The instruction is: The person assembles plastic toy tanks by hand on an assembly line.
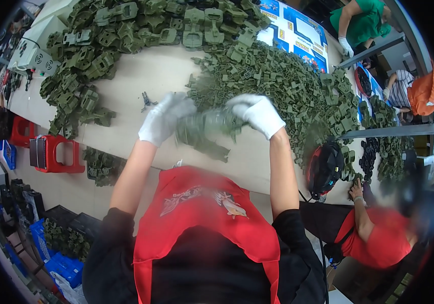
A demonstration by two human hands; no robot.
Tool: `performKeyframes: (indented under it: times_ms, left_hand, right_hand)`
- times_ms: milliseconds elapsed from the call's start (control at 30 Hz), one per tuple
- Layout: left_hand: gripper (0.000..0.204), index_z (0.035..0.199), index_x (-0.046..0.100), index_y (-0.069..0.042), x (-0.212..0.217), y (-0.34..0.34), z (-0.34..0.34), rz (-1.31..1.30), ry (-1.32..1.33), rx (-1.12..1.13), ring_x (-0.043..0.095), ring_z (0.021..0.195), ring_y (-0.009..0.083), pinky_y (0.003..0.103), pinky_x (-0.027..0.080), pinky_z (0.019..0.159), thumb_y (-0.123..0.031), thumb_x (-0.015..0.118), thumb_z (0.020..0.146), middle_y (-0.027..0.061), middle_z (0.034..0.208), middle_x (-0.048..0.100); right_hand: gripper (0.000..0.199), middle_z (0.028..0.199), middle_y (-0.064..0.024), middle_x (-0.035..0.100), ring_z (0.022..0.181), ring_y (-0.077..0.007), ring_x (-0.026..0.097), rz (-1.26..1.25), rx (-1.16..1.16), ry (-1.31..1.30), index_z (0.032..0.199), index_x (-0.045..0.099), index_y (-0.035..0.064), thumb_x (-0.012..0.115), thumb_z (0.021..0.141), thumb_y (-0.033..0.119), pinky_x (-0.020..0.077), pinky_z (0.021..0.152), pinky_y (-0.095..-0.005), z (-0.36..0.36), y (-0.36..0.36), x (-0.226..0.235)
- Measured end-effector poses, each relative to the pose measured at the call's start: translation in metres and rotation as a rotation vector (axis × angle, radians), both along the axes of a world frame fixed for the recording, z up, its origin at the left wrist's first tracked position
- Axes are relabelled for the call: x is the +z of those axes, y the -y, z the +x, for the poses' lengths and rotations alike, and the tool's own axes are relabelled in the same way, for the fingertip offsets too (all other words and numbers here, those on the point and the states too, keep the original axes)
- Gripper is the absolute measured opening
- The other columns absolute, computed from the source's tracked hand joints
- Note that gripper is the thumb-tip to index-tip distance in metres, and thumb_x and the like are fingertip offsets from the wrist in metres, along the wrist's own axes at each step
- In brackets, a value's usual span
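Both my hands wear white gloves and hover over the near part of the table, with a dark green moulded plastic part [202,133] between them, smeared by motion. My left hand [164,119] is at the left end of this part; its fingers are blurred, so their grip is unclear. On the other side, my right hand [257,114] has its fingers bent down and closed at the green part's right end. A small dark piece with several arms [147,102] lies on the table just left of my left hand.
Larger green plastic bodies [82,66] are heaped at the far left; a broad pile of small green parts [273,76] spreads at right. A black and red bag [324,169] sits at the right edge. Red stools [57,154] stand left. Co-workers [379,233] are at right.
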State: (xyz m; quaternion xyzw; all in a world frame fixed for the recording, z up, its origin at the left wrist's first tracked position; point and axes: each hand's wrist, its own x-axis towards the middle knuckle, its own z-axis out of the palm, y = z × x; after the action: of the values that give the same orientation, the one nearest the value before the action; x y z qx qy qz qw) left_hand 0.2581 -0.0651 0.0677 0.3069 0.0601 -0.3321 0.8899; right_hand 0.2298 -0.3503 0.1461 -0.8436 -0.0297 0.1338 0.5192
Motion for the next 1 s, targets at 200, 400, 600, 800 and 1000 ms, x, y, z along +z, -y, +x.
performKeyframes:
  times_ms: [200,400,600,800,1000]
  left_hand:
    - [0.038,0.104,0.065,0.003,-0.071,-0.011,-0.078,1.102,0.15,-0.194,0.063,0.07,0.0175,0.03,0.051,0.064,-0.032,0.064,0.089,0.0069,0.079,0.066]
    - [0.048,0.122,0.056,0.003,-0.07,0.012,-0.101,0.91,-0.262,-0.089,0.062,0.08,0.0164,0.028,0.051,0.066,-0.027,0.068,0.086,0.0115,0.098,0.065]
    - [0.082,0.147,0.022,-0.001,-0.088,0.032,-0.097,0.755,-0.275,-0.07,0.063,0.097,0.0263,0.038,0.052,0.083,-0.019,0.072,0.084,0.017,0.116,0.06]
    - [0.037,0.116,0.056,-0.008,-0.057,0.041,-0.078,0.347,-0.263,0.116,0.064,0.091,0.0247,0.042,0.053,0.082,-0.024,0.072,0.086,0.01,0.102,0.065]
    - [0.024,0.104,0.06,-0.009,-0.008,0.039,-0.05,0.48,-0.33,0.106,0.059,0.065,0.0179,0.03,0.051,0.058,-0.012,0.066,0.081,0.0053,0.076,0.06]
  right_hand:
    - [0.038,0.096,-0.0113,0.068,0.077,-0.0164,0.058,0.108,-0.815,-0.097,0.116,0.062,-0.0031,0.056,0.088,0.021,0.047,0.071,-0.0279,-0.045,0.021,-0.111]
    - [0.059,0.124,-0.0232,0.057,0.106,-0.0344,0.059,-0.906,-0.741,0.18,0.129,0.054,0.0023,0.069,0.079,0.03,0.0482,0.09,-0.0411,-0.112,-0.004,-0.135]
    - [0.053,0.103,-0.0199,0.066,0.095,-0.0374,0.064,-0.72,0.01,-0.081,0.119,0.06,0.0105,0.072,0.075,0.037,0.052,0.081,-0.0467,-0.092,-0.081,-0.143]
    - [0.014,0.08,-0.0193,0.063,0.078,-0.0342,0.065,-0.592,0.329,0.352,0.079,0.062,0.0013,0.063,0.075,0.015,0.0528,0.068,-0.0455,-0.097,-0.127,-0.082]
    - [0.021,0.092,-0.0156,0.067,0.086,-0.0331,0.064,-0.462,-0.238,0.479,0.099,0.069,0.0104,0.058,0.084,0.02,0.0518,0.081,-0.0402,-0.033,-0.017,-0.131]
